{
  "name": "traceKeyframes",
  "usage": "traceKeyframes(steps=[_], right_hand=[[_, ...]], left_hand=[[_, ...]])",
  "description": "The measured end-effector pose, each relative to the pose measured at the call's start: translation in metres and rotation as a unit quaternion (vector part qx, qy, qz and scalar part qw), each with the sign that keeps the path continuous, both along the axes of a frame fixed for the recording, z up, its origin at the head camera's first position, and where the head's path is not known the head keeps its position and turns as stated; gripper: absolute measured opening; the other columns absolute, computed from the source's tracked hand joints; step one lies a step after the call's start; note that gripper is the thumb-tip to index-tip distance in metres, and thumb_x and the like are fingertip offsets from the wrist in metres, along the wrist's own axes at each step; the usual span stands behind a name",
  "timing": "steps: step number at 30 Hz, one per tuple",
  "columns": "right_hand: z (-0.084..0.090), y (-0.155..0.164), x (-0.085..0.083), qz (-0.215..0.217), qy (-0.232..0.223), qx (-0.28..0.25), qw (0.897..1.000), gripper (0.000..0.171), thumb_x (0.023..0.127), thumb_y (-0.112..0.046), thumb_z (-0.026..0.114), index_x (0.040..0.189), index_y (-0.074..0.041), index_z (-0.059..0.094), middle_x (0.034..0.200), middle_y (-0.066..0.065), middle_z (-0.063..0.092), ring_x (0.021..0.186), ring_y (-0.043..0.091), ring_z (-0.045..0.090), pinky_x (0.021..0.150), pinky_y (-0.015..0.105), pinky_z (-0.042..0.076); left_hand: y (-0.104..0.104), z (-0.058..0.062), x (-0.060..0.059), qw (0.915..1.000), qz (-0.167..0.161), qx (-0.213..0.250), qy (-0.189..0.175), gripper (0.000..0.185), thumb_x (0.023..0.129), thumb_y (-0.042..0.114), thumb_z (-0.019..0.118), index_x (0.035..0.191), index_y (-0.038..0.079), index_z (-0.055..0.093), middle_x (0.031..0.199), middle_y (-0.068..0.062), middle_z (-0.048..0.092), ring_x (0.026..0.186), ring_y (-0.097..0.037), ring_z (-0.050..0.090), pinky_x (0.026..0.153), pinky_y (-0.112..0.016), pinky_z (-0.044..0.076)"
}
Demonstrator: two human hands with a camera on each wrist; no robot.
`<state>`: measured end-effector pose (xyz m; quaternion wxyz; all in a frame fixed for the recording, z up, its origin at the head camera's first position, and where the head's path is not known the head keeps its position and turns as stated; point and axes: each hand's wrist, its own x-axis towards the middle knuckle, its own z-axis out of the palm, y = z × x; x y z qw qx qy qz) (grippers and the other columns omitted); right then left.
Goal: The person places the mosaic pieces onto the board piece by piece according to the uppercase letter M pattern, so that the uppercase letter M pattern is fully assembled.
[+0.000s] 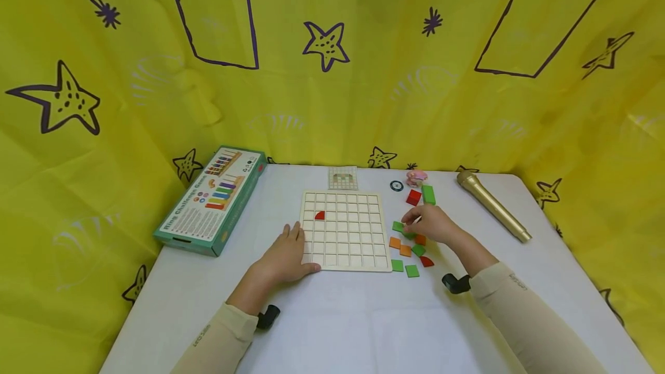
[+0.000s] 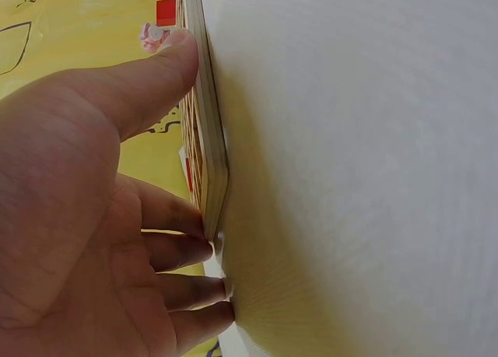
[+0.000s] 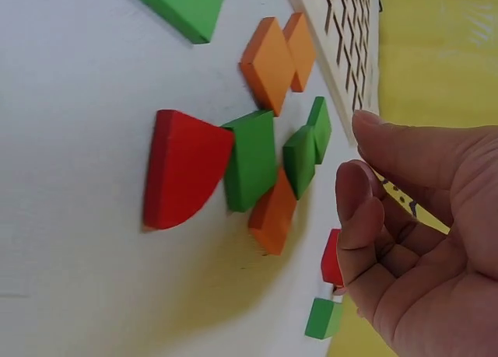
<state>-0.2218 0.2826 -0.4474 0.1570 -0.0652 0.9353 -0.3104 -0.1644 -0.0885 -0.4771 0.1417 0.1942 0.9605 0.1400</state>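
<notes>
Right hand hovers over the loose tile cluster just right of the grid board, fingers curled, thumb and forefinger tips close together. Head view hints at a small pale sliver at the fingertips, but the right wrist view shows nothing clamped between them, so I can't tell if it's pinching anything. Directly under the fingertips: a green tile, with an orange tile and a red quarter-round just below the palm. Further toward the wrist lie two more orange tiles and two green squares. Beyond the knuckles, near the far bench edge, sit a red block and a green block.

Left hand is spread flat, fingers straight, pressed against the board's left edge with the thumb along its near edge; it's bracing the board on the bench.

Step, as I read it: picking the next piece from the pile to fill the grid. One red quarter-round piece already sits in a cell near the upper left; everything else is empty. A small pattern card lies past the board's far edge.

Next move calls for a clean pinch on one tile's edges without dragging its overlapping neighbours, then a lift and carry left across the board.

Orientation: the board is about square, no real long axis, edges parallel to the bench. Green tile under the fingers is rotated slightly off the grid lines, so it would need a small twist to seat.
</notes>
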Motion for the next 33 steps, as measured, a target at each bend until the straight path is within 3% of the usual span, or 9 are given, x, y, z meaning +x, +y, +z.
traceKeyframes(steps=[9, 17, 33], right_hand=[[-0.01, 0.006, 0.006, 0.0, -0.001, 0.0, 1.0, 0.025, 0.086, -0.014, 0.08, 0.107, -0.001, 0.073, 0.095, 0.007, 0.067, 0.086, 0.023, 0.056, 0.074, 0.031, 0.05], [-0.017, 0.006, 0.007, -0.028, -0.02, 0.006, 0.999, 0.028, 0.087, -0.014, 0.079, 0.111, -0.002, 0.072, 0.097, 0.007, 0.066, 0.086, 0.023, 0.056, 0.074, 0.03, 0.052], [-0.014, -0.001, 0.005, -0.037, -0.039, 0.022, 0.998, 0.029, 0.085, -0.008, 0.081, 0.11, -0.002, 0.069, 0.097, 0.01, 0.064, 0.087, 0.025, 0.055, 0.075, 0.03, 0.053]], left_hand=[[0.0, -0.002, -0.002, 1.0, -0.002, -0.002, 0.003, 0.103, 0.09, 0.056, 0.069, 0.15, -0.016, 0.028, 0.161, -0.031, 0.019, 0.147, -0.05, 0.017, 0.12, -0.049, 0.022], [0.0, -0.002, -0.002, 1.0, 0.002, -0.002, -0.002, 0.103, 0.09, 0.056, 0.069, 0.151, -0.015, 0.027, 0.161, -0.03, 0.019, 0.148, -0.05, 0.016, 0.12, -0.049, 0.021], [0.001, 0.002, 0.002, 1.0, -0.001, 0.003, -0.001, 0.101, 0.091, 0.054, 0.069, 0.15, -0.016, 0.028, 0.16, -0.031, 0.02, 0.147, -0.05, 0.017, 0.12, -0.049, 0.023]])
